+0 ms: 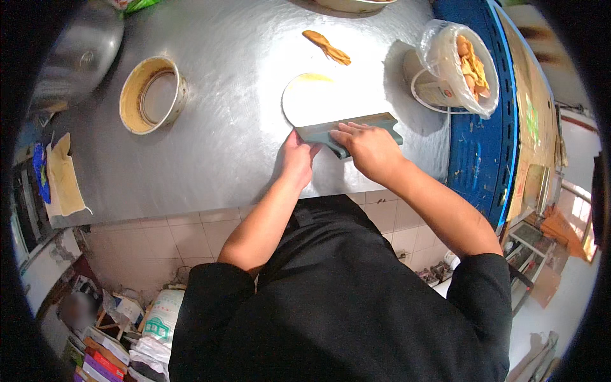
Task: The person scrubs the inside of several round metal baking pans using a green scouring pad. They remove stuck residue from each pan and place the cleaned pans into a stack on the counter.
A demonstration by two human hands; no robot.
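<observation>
A round flat disc [308, 98], glaring white under the light, lies on the steel table with a yellowish residue patch along its far rim. My left hand [297, 162] grips its near edge, fingers partly hidden beneath the scraper's left end. In my right hand [374, 150] is a wide scraper [329, 130] with a grey-green handle; its long blade lies across the near part of the disc. Glare hides whether the blade presses flat on it. Beyond the disc sits a twisted brown strip [327, 47], perhaps paper or baked skin.
A round cake tin [175, 107] with browned inner walls stands at left on the steel table [215, 157]. At right, a bag-lined bucket [429, 86] holds crumpled brown scraps [472, 69]. A large metal bowl [79, 57] is far left; another container [355, 5] touches the top edge.
</observation>
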